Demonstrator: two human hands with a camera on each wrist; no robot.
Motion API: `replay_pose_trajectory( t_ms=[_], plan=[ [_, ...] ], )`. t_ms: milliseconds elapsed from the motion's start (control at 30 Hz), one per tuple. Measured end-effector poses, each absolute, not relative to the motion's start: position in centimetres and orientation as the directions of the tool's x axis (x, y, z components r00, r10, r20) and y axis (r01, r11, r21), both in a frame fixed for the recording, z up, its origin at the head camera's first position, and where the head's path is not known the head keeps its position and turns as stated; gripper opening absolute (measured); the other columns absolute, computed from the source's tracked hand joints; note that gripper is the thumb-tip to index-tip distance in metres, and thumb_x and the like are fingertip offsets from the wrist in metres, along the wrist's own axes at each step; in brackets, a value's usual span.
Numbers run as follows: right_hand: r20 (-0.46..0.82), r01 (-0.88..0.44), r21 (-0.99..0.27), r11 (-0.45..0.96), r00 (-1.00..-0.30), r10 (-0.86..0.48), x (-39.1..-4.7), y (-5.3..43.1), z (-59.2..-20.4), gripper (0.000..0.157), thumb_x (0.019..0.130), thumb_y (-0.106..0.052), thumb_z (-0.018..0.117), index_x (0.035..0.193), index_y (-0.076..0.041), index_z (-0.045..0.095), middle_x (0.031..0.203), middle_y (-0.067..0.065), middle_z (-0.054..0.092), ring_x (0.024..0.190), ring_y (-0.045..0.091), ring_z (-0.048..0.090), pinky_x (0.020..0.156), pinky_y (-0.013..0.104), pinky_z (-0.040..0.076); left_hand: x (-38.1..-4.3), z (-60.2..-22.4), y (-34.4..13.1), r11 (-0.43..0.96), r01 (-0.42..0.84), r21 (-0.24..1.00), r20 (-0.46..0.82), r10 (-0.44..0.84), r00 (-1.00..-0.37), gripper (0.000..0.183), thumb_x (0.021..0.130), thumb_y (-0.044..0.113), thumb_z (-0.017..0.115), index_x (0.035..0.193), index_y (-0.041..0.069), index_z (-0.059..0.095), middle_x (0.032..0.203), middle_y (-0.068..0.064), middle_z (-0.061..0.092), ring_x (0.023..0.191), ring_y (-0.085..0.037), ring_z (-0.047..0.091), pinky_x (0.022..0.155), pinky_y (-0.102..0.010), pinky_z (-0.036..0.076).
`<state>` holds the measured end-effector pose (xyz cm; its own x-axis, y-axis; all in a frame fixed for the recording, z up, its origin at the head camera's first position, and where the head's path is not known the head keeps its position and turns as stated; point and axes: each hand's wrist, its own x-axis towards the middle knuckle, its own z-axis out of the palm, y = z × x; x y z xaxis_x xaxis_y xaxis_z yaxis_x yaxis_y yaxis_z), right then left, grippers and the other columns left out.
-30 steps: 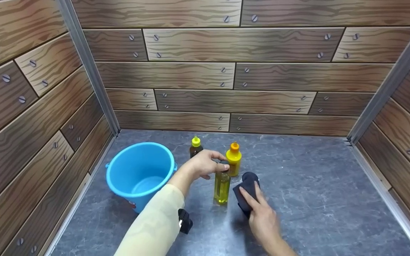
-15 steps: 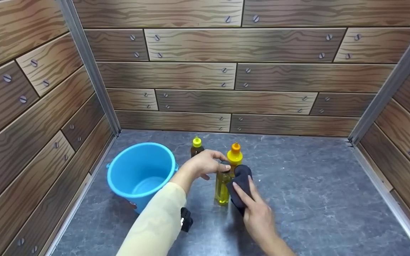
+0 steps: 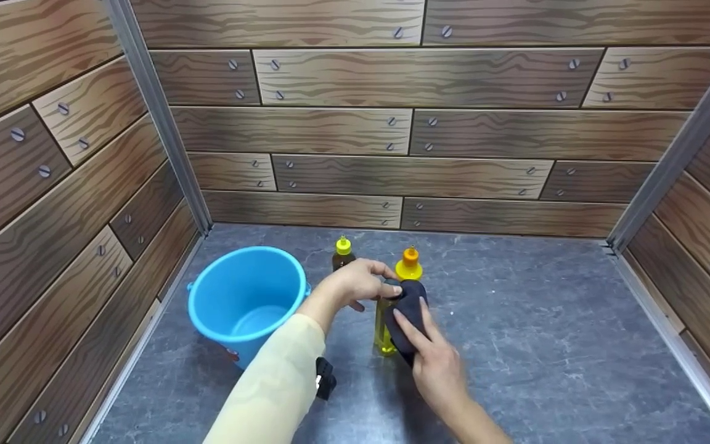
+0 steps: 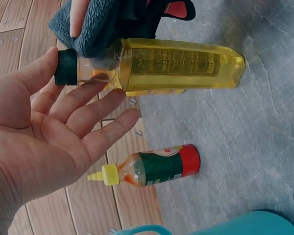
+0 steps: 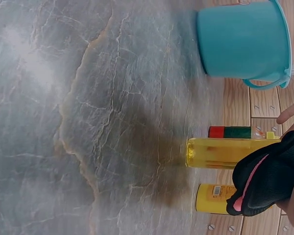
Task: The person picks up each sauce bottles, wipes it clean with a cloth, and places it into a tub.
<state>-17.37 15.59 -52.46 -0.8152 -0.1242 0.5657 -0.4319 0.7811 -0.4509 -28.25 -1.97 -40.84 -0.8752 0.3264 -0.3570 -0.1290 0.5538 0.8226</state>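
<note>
A clear bottle of yellow oil (image 4: 181, 66) stands upright on the grey floor. Its dark green cap (image 4: 66, 67) is pinched between the thumb and index finger of my left hand (image 3: 355, 283), whose other fingers spread behind the neck. My right hand (image 3: 441, 370) grips a dark folded cloth (image 3: 410, 296) with pink on its other side. The cloth lies against the bottle's right side near the neck and shoulder, hiding part of it in the head view. Behind the oil stands a yellow bottle (image 3: 408, 270) with an orange cap, partly covered by the cloth.
A blue bucket (image 3: 225, 290) stands at the left, close to my left forearm. Behind my left hand is a sauce bottle (image 4: 161, 166) with a yellow nozzle cap. Wood-patterned walls (image 3: 342, 132) enclose the back and both sides.
My right hand has brought the cloth leftward from beside the oil bottle until it lies against it, covering more of the yellow bottle. My left hand stays on the cap.
</note>
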Motion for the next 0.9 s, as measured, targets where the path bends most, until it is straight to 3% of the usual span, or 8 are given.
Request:
replay_pose_trajectory(
  t_ms=[167,333,500,900],
  plan=[
    [0.506,-0.41,-0.469,0.782,-0.851,-0.143,-17.7,15.3,-52.5,0.076,0.09,0.018,0.063,0.149,-0.031,0.064,0.165,0.018,0.042,0.107,0.044,0.071,0.062,0.042,0.055,-28.2,-40.9,-2.1,0.558,-0.133,0.819,-0.363,0.324,-0.874,0.023,0.1,0.03,0.078,0.121,0.02,0.075,0.121,-0.004,0.071,0.119,-0.031,0.068,0.096,-0.061,0.055],
    [0.462,-0.39,-0.468,0.793,-0.873,-0.156,-18.1,15.0,-52.8,0.072,0.093,0.014,0.063,0.149,-0.03,0.064,0.166,0.018,0.041,0.1,0.041,0.072,0.06,0.04,0.054,-28.2,-41.0,-2.1,0.558,-0.137,0.819,-0.374,0.336,-0.864,0.023,0.101,0.03,0.077,0.121,0.02,0.075,0.12,-0.004,0.071,0.119,-0.031,0.068,0.097,-0.063,0.054],
    [0.475,-0.389,-0.448,0.805,-0.867,-0.154,-18.6,14.7,-52.6,0.071,0.092,0.012,0.065,0.148,-0.031,0.065,0.166,0.018,0.041,0.097,0.041,0.072,0.062,0.043,0.055,-28.4,-40.9,-2.2,0.55,-0.134,0.824,-0.373,0.35,-0.859,0.024,0.101,0.03,0.077,0.122,0.019,0.075,0.119,-0.004,0.072,0.119,-0.03,0.069,0.097,-0.064,0.054],
    [0.54,-0.455,-0.4,0.796,-0.819,-0.197,-19.6,14.2,-52.9,0.075,0.086,0.016,0.068,0.146,-0.029,0.067,0.162,0.025,0.042,0.114,0.049,0.067,0.07,0.053,0.06,-28.6,-40.8,-2.2,0.555,-0.133,0.821,-0.378,0.354,-0.856,0.023,0.102,0.031,0.076,0.121,0.02,0.075,0.128,-0.006,0.07,0.125,-0.032,0.066,0.094,-0.061,0.056]
  ],
)
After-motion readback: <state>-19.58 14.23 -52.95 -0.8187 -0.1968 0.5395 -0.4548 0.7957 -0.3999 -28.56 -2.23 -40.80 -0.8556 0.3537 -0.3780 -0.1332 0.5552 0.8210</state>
